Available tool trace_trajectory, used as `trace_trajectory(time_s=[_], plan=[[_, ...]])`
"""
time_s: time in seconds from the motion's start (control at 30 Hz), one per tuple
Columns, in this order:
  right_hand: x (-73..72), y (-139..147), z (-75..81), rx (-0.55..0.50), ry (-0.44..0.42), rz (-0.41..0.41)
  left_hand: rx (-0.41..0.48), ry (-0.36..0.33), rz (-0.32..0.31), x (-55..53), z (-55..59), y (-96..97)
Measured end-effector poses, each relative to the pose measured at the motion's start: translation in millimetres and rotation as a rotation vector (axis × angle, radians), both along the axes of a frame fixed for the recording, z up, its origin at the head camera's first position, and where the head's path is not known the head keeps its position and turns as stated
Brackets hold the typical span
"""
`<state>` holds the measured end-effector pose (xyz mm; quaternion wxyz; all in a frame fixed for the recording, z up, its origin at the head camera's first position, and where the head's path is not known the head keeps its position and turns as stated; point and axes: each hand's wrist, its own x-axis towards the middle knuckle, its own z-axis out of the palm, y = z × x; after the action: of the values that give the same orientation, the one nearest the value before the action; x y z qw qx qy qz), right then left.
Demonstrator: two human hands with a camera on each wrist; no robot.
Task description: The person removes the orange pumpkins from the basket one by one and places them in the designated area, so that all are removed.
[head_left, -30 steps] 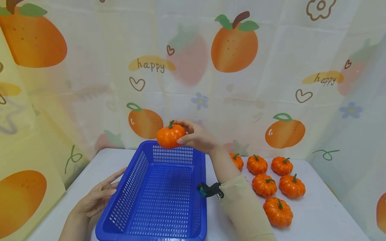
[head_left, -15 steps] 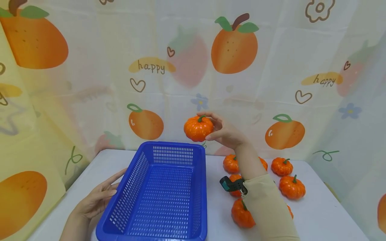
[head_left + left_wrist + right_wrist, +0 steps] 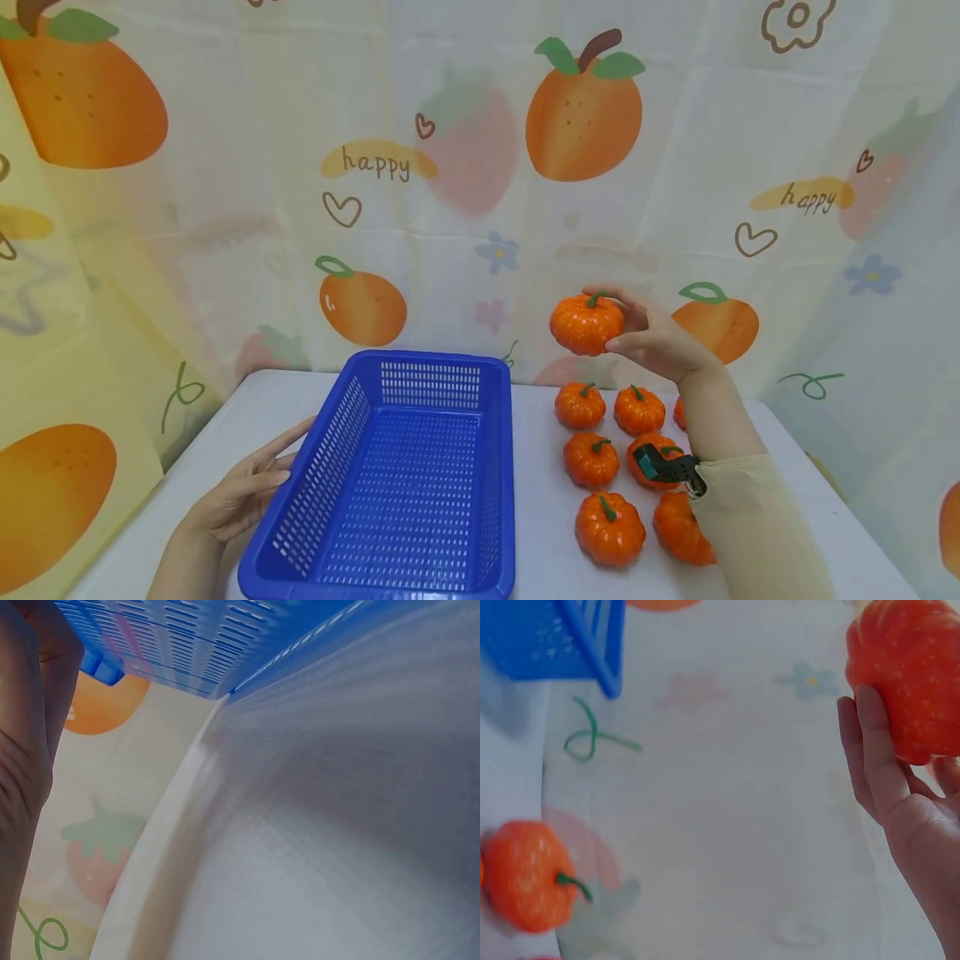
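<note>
My right hand [image 3: 663, 340] grips a small orange pumpkin [image 3: 587, 325] with a green stem, thumb in front and fingers behind. The pumpkin is held in the air above the back of the table, right of the basket. In the right wrist view the fingers [image 3: 877, 757] press against the ribbed side of the pumpkin [image 3: 915, 675]. My left hand [image 3: 238, 492] lies at the left side of a blue plastic basket [image 3: 512, 467], fingers extended along its outer wall. The left wrist view shows part of that hand [image 3: 34, 712] close to the slotted basket wall [image 3: 187, 637].
Several more pumpkins [image 3: 610, 529] stand in rows on the white table [image 3: 817, 525], right of the basket. My right forearm hides some of them. A printed cloth [image 3: 450, 250] hangs behind the table and along its sides.
My right hand has carried the pumpkin rightward, from above the basket's back end to above the rows of pumpkins. The left hand and basket have stayed in place.
</note>
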<state>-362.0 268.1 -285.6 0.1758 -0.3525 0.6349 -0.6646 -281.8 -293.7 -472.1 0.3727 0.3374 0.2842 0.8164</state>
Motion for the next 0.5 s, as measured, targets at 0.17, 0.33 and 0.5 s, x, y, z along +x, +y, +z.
trace_trajectory(time_s=[0.17, 0.33, 0.5], plan=[[10.6, 31, -9.4, 0.005, 0.013, 0.005, 0.01, 0.0, -0.015, 0.1, 0.3, -0.9], [23.9, 64, -23.0, 0.035, 0.079, -0.03, 0.01, 0.004, -0.016, -0.3, -0.2, 0.4], [40.4, 99, -37.9, 0.09, 0.136, -0.108, -0.008, 0.004, -0.006, -0.7, 0.2, 0.9]])
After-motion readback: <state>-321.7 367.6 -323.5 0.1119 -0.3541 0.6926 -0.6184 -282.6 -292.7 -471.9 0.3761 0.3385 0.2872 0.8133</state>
